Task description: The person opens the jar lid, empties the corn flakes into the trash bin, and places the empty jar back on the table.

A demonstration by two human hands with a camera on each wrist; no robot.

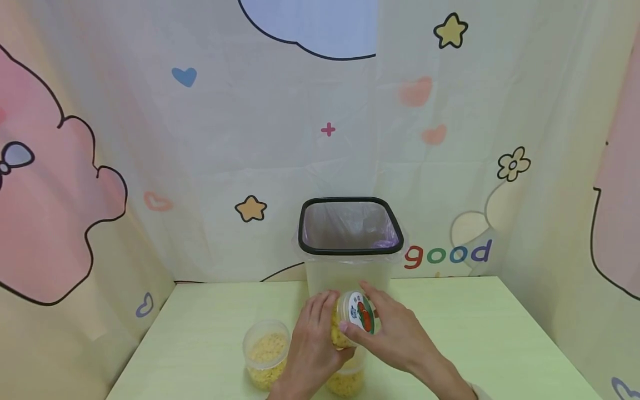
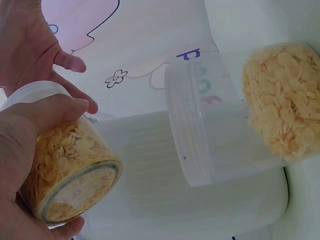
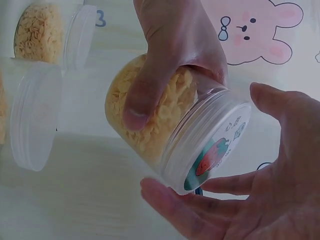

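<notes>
My left hand (image 1: 314, 347) grips a clear jar of pale yellow flakes (image 3: 155, 110), tilted on its side above the table. Its lid (image 3: 220, 145) carries a round label with a red fruit picture and points toward my right hand (image 1: 400, 336). In the right wrist view the fingers of that hand are spread around the lid, the upper one apart from it. The thumb is at the lid's lower edge; contact cannot be told. Another jar of flakes (image 1: 267, 358) stands left of my hands, and a third jar (image 1: 346, 383) stands beneath them, partly hidden.
Behind my hands stands a pale bin (image 1: 325, 272) with a black rim and a clear bag liner. The light green table (image 1: 475, 333) extends to both sides. A printed curtain (image 1: 280, 122) hangs behind and at the sides.
</notes>
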